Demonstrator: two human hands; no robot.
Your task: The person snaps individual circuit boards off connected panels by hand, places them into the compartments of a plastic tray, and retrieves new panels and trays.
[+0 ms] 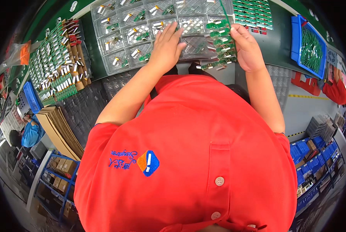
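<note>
Green boards [224, 41] were best edge-gripped by the right hand [248, 48] at the tray's [124, 39] right, the left hand [166, 48] spread open over its middle.

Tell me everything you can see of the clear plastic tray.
The tray looks like translucent grey plastic, moulded into a grid of compartments. It lies flat near the edge of the green table, its far edge out of frame. Many compartments hold small green boards and white pieces with yellowish ends. The left hand lies over its middle; contact is unclear. A strip of green boards in the right hand overlaps its right side.
</note>
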